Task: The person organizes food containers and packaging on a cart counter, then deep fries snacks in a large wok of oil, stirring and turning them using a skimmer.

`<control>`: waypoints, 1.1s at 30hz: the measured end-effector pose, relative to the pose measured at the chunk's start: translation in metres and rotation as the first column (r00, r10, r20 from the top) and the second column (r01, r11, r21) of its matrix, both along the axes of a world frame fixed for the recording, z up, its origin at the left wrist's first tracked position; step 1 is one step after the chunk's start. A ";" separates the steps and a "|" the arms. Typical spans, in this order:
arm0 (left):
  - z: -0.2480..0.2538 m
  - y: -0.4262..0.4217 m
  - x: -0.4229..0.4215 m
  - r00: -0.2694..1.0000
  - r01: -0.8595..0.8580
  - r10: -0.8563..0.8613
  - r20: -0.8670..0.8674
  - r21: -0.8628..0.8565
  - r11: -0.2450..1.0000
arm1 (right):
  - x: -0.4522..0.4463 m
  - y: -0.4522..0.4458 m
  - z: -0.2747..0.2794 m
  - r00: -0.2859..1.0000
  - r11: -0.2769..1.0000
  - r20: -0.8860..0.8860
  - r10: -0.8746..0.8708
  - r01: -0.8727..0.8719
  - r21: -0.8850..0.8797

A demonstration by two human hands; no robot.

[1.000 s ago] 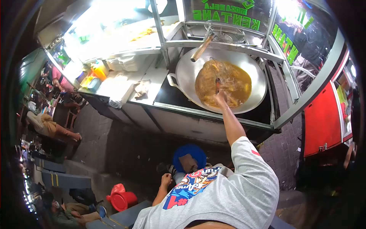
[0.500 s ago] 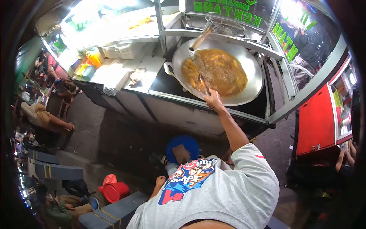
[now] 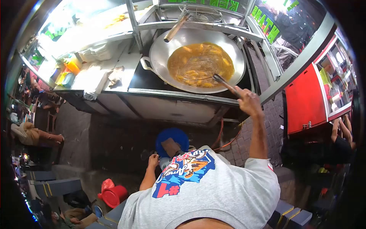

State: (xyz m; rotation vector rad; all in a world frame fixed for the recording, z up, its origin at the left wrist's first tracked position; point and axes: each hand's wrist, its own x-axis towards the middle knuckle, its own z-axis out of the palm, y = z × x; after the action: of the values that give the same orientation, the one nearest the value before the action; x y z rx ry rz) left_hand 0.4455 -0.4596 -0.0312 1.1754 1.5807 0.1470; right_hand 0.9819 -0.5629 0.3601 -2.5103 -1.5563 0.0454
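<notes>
My right hand (image 3: 249,102) is closed around the wooden handle of a wire skimmer (image 3: 225,83). The skimmer's round mesh lies in the bubbling brown oil (image 3: 179,57) of a large metal wok (image 3: 160,49). Several golden, elongated pieces of frying food (image 3: 198,74) float in and around the mesh; their exact kind is unclear. Low beside my body, my left hand (image 3: 153,160) hangs with its fingers curled, and I see nothing in it. Near it on the ground is a blue round tub or stool (image 3: 173,138) with a brown flat piece (image 3: 170,146) on top.
A second wire strainer (image 3: 177,28) with a wooden handle rests on the rail behind the wok. Left on the counter (image 3: 131,70) are a crumpled cloth (image 3: 116,75), an orange bottle (image 3: 71,65) and white containers (image 3: 100,53). Metal cart posts (image 3: 299,61) frame the right side. A red bucket (image 3: 114,195) stands behind left.
My right hand has moved the skimmer from the wok's left side to its right, mesh now in the middle of the oil. The view has shifted, and my left arm sits slightly higher.
</notes>
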 end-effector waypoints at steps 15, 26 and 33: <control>0.009 -0.038 -0.018 0.989 0.118 -0.116 -0.090 0.014 0.993 | 0.039 0.070 -0.013 0.996 0.880 0.027 0.082 -0.060 -0.472; 0.059 -0.048 -0.007 0.999 -0.034 0.034 -0.017 -0.003 0.999 | 0.041 0.209 -0.136 0.992 0.994 -0.075 -0.104 0.105 0.015; 0.054 -0.041 -0.004 0.992 -0.123 0.122 -0.034 -0.009 0.992 | 0.121 0.235 -0.167 0.892 0.984 0.448 -0.060 -0.023 0.178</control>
State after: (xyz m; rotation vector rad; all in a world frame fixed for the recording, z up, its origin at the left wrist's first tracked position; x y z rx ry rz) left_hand 0.4418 -0.5004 0.0231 1.0772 1.6817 0.1993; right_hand 1.1032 -0.3276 0.1935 -2.5041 -1.5972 -0.7005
